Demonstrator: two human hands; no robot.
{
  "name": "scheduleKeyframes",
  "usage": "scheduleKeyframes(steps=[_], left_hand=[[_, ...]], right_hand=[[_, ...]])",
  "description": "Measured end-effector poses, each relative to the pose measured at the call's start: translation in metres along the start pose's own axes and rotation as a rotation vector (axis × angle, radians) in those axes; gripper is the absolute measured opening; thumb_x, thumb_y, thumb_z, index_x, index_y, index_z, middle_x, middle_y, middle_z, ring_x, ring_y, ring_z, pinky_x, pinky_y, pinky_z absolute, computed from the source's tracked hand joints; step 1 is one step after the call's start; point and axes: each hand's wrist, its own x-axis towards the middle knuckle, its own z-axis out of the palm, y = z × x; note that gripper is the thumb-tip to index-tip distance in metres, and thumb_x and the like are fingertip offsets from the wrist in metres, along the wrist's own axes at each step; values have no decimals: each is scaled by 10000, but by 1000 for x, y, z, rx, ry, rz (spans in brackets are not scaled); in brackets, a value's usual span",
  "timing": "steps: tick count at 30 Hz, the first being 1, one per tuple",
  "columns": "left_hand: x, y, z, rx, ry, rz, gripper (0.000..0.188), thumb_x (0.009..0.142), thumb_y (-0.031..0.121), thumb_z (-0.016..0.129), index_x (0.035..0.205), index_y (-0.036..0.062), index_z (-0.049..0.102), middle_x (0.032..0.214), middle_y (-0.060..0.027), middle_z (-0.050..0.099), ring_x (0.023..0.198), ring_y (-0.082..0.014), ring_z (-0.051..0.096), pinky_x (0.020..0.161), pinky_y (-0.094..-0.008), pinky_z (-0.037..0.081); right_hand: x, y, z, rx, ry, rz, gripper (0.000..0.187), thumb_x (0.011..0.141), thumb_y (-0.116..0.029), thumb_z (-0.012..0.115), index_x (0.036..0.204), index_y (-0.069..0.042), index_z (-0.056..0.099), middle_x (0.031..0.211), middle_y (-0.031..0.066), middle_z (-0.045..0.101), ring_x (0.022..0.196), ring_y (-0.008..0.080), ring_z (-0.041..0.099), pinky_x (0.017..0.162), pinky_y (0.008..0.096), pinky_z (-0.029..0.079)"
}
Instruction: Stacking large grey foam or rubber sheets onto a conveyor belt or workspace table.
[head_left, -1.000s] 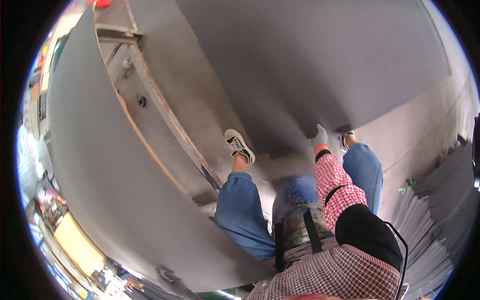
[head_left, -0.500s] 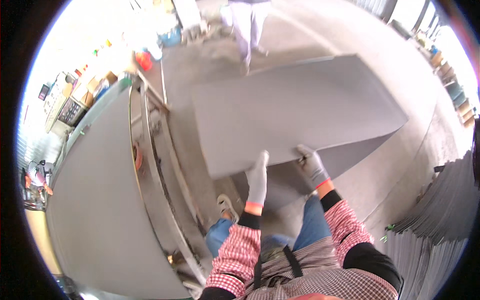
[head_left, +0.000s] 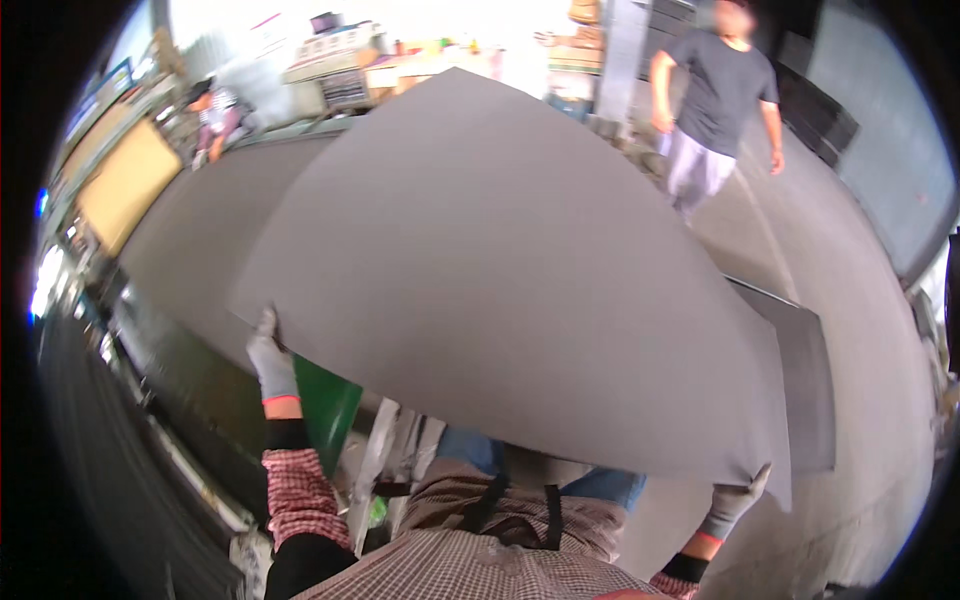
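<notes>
In gloved hands (head_left: 273, 366) (head_left: 735, 506), grey sheet (head_left: 500, 270)

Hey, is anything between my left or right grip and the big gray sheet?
Nothing visible except your gloves: your left grip holds the gray sheet near its left corner, your right grip near its closest right corner. What lies beneath is hidden.

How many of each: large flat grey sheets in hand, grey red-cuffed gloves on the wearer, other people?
Held grey sheet: 1
Left glove and right glove: 2
Dark-shirted person and person at far left: 2
Total: 5
</notes>
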Motion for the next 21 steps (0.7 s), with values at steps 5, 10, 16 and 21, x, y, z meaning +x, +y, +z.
scheduleKeyframes(steps=[5, 10, 16, 21], left_hand=[[-87, -81, -121, 140, 244, 131, 423, 870, 130, 603, 1233, -50, 479, 1164, -108, 565, 1010, -189, 562, 910, -308, 447], [-127, -84, -164, 247, 359, 2, 387, 867, 89, 597, 1218, -19, 476, 1131, -96, 570, 981, -190, 567, 872, -306, 461], [-59, -61, -137, 258, 351, 281, 331, 864, 27, 547, 1184, -24, 479, 1091, -82, 575, 953, -180, 551, 865, -312, 438], [35, -39, -151, 370, 436, 343, 311, 839, 60, 602, 1108, -64, 508, 1075, -101, 592, 916, -173, 545, 845, -308, 434]], right_hand=[[-37, 35, 8, -247, -172, 109, 314, 893, -218, 499, 1056, 30, 605, 1029, 114, 616, 907, 200, 602, 749, 345, 523], [-28, 37, 6, -433, -273, 36, 432, 840, -252, 535, 1158, 40, 540, 1114, 139, 581, 995, 250, 574, 865, 416, 469], [-7, 16, 45, -267, -198, 73, 443, 866, -323, 536, 1161, 8, 540, 1043, 129, 597, 980, 231, 567, 796, 379, 493], [-13, 41, 94, -247, -107, 206, 272, 883, -304, 540, 918, -37, 577, 697, 34, 557, 530, 112, 499, 479, 246, 441]])
